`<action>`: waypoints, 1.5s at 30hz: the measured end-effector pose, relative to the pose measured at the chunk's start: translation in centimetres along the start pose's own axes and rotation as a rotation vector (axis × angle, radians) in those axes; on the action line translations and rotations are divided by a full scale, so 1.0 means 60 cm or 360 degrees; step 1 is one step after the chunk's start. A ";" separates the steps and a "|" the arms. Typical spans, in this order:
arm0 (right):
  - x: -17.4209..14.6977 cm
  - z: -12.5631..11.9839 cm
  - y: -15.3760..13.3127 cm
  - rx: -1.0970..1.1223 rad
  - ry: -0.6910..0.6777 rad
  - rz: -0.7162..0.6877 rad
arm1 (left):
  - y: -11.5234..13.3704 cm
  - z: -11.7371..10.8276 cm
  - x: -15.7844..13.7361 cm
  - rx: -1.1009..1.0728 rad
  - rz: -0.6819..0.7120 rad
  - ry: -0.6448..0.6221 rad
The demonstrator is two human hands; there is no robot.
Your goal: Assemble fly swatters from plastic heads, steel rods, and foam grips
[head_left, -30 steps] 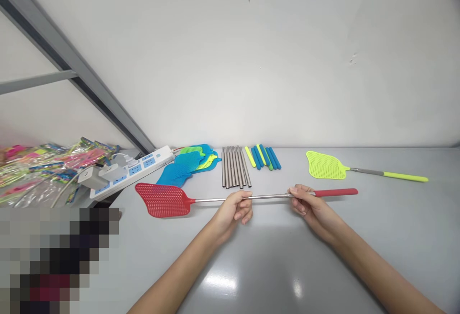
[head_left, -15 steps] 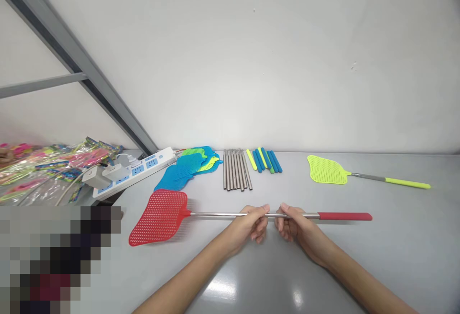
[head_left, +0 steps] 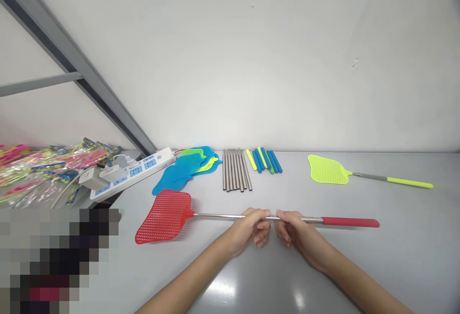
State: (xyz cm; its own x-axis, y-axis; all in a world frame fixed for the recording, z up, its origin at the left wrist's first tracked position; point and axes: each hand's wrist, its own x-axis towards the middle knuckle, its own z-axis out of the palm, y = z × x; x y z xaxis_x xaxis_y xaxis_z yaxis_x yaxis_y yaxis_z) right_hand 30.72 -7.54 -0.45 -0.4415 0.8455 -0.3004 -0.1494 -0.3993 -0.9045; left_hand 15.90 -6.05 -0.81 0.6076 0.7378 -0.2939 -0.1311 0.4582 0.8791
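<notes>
A red fly swatter [head_left: 165,216] with an extended metal rod and a red handle grip lies across my two hands, just above the table. My left hand [head_left: 253,228] is closed on the thin rod, its thumb along the top. Close beside it, my right hand [head_left: 293,230] pinches the rod nearer the red grip. The perforated red head points left and the grip points right. Behind my hands are several metal tubes [head_left: 235,170] in a row and several blue, green and yellow handle sleeves [head_left: 266,161].
Blue, green and yellow swatter heads [head_left: 183,170] overlap at the back left, against a white power strip [head_left: 134,173] with plugs in it. Plastic-wrapped items [head_left: 53,165] are heaped at far left. A yellow-green fly swatter [head_left: 328,170] lies at the right on the grey table [head_left: 413,237].
The red swatter has shifted slightly right, and its grip end has dipped a little lower in view. My hands remain on the rod, a bit closer together.
</notes>
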 end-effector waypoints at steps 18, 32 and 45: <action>0.004 -0.005 -0.003 0.0171 0.0034 -0.0034 | 0.023 -0.003 -0.008 -0.0140 -0.0159 0.0044; -0.004 0.002 -0.034 0.0106 0.0082 0.0013 | 0.063 -0.008 -0.028 -0.0297 -0.0415 0.0052; 0.000 -0.025 -0.037 0.0147 0.0185 -0.0057 | 0.070 -0.024 -0.031 -0.0321 -0.0359 0.0107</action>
State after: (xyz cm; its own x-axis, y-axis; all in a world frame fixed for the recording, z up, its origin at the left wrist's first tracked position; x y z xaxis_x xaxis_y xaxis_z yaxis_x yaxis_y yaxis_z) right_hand 32.39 -6.12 1.09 -0.3297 0.8930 -0.3063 -0.2461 -0.3945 -0.8853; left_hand 13.07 -4.76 2.90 0.5867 0.6345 -0.5031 -0.1557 0.6981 0.6989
